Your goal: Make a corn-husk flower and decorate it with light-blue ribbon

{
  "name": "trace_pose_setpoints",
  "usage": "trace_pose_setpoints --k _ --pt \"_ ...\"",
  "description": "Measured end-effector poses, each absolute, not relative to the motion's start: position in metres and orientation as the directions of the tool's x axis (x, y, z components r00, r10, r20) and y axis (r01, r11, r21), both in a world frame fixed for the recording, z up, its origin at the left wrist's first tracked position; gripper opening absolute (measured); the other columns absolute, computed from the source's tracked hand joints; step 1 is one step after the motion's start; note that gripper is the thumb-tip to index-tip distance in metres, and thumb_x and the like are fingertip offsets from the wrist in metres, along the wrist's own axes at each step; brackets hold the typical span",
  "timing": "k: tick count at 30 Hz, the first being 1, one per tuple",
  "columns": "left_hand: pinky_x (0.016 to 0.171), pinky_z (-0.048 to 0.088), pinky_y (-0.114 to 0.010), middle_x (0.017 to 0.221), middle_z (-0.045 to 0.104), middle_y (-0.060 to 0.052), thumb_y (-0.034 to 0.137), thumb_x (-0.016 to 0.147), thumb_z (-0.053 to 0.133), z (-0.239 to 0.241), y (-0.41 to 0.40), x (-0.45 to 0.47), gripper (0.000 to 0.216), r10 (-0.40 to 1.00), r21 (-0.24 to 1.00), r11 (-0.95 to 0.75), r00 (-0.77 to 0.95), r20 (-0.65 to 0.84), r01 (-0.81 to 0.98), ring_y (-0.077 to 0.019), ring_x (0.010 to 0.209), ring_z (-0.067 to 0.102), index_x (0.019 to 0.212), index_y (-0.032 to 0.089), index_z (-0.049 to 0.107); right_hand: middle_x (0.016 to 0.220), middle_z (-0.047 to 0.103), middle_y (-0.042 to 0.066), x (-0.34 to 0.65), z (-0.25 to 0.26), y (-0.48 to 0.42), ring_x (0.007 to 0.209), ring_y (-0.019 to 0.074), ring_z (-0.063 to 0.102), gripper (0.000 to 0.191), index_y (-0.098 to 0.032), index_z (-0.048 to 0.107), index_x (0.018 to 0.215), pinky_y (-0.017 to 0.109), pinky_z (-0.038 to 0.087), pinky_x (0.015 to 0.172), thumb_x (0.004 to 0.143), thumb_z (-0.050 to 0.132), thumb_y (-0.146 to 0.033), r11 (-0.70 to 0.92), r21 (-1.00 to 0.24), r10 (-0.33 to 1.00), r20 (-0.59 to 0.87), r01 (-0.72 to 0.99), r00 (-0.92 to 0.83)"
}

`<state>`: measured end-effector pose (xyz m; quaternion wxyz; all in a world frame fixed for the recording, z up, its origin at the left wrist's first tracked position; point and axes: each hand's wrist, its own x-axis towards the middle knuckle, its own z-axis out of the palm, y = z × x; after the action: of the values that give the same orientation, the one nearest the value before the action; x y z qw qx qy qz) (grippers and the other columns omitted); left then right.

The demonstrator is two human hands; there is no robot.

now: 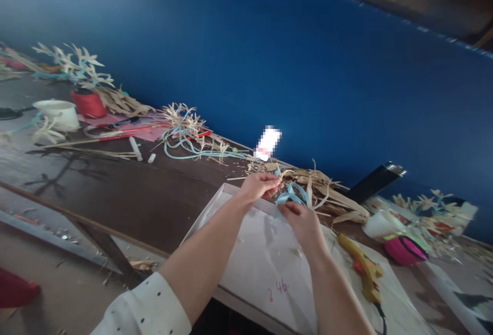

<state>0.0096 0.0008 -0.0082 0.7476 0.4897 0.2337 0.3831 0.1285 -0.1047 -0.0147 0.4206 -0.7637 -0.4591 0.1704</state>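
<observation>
We hold a ribbon [291,194] just above the board [246,253], our left hand [259,185] and right hand [303,222] both pinched on it. It loops sideways between them. Pink writing [282,286] on the board reads "46".

White left sleeve [146,309] with small black dots, both forearms [215,242] bare

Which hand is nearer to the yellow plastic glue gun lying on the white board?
Right. The right hand sits just left of the yellow plastic glue gun; the left hand is farther left still.
</observation>
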Motion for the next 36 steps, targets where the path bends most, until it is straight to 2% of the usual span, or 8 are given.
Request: trace_pose_setpoints --k 2,3,6,10,18,23,30,36 --pt "0.051 0.039 -0.018 0.086 0.068 -0.010 0.038 0.058 0.074 -0.008 0.000 0.011 0.038 0.807 0.904 0.242 0.591 0.014 -0.352 -0.0080 0.063 0.054 0.086 0.012 0.068 0.063 0.060 -0.001 0.133 -0.011 -0.105 0.052 0.0096 0.048 0.027 -0.019 0.068 0.077 0.020 0.034 0.044 0.060 0.071 -0.039 -0.121 -0.965 0.765 0.058 0.232 0.641" --pt "0.051 0.038 -0.018 0.086 0.068 -0.009 0.038 0.058 0.074 -0.007 0.000 0.011 0.038 0.811 0.900 0.250 0.586 0.008 -0.357 -0.0079 0.062 0.053 0.086 0.012 0.068 0.065 0.061 -0.001 0.134 -0.010 -0.106 0.051 0.0080 0.047 0.030 -0.019 0.068 0.079 0.017 0.033 0.041 0.057 0.074 -0.038 -0.065 -0.995 0.734 0.003 0.075 0.679" --pt "0.049 0.037 -0.017 0.085 0.068 -0.009 0.036 0.057 0.075 -0.006 -0.001 0.013 0.038 0.820 0.888 0.275 0.572 -0.017 -0.368 -0.0072 0.060 0.052 0.087 0.012 0.068 0.071 0.061 -0.002 0.131 -0.005 -0.104 0.049 0.0043 0.046 0.034 -0.019 0.065 0.079 0.013 0.032 0.036 0.051 0.080 -0.031 0.072 -0.968 0.726 -0.114 -0.240 0.678" --pt "0.048 0.036 -0.017 0.082 0.068 -0.010 0.033 0.056 0.076 -0.006 -0.002 0.014 0.038 0.821 0.876 0.295 0.571 -0.028 -0.381 -0.0066 0.058 0.051 0.086 0.010 0.067 0.064 0.056 -0.007 0.123 0.001 -0.098 0.045 0.0021 0.044 0.035 -0.020 0.061 0.079 0.011 0.031 0.033 0.050 0.081 -0.025 0.173 -0.892 0.732 -0.167 -0.418 0.661" --pt "0.047 0.037 -0.016 0.081 0.067 -0.009 0.036 0.056 0.075 -0.009 -0.001 0.017 0.040 0.837 0.882 0.262 0.548 -0.005 -0.392 -0.0059 0.056 0.052 0.086 0.010 0.067 0.066 0.055 -0.010 0.121 0.004 -0.079 0.044 0.0002 0.047 0.032 -0.020 0.052 0.074 0.008 0.033 0.033 0.056 0.078 -0.019 0.263 -0.772 0.806 -0.154 -0.579 0.572" --pt "0.045 0.036 -0.016 0.081 0.068 -0.008 0.037 0.055 0.076 -0.012 0.001 0.019 0.040 0.850 0.875 0.269 0.527 -0.019 -0.402 -0.0069 0.057 0.053 0.084 0.012 0.068 0.066 0.055 -0.008 0.122 -0.002 -0.073 0.043 -0.0014 0.046 0.027 -0.018 0.055 0.079 0.006 0.034 0.033 0.060 0.075 -0.016 0.270 -0.696 0.839 -0.169 -0.665 0.518" --pt "0.046 0.037 -0.016 0.080 0.068 -0.007 0.035 0.057 0.075 -0.009 -0.001 0.019 0.034 0.853 0.882 0.257 0.522 -0.015 -0.395 -0.0063 0.057 0.052 0.082 0.012 0.068 0.073 0.061 -0.004 0.123 -0.009 -0.066 0.050 0.0021 0.054 0.017 -0.018 0.058 0.080 0.008 0.041 0.037 0.067 0.068 -0.017 0.352 -0.692 0.788 -0.144 -0.630 0.598" --pt "0.045 0.037 -0.016 0.078 0.068 -0.007 0.033 0.058 0.075 -0.006 -0.003 0.019 0.032 0.849 0.880 0.278 0.527 -0.038 -0.384 -0.0062 0.055 0.052 0.081 0.012 0.067 0.069 0.062 -0.003 0.125 -0.011 -0.061 0.059 0.0058 0.060 0.021 -0.018 0.058 0.081 0.011 0.047 0.044 0.067 0.071 -0.024 0.351 -0.696 0.781 -0.151 -0.626 0.606"
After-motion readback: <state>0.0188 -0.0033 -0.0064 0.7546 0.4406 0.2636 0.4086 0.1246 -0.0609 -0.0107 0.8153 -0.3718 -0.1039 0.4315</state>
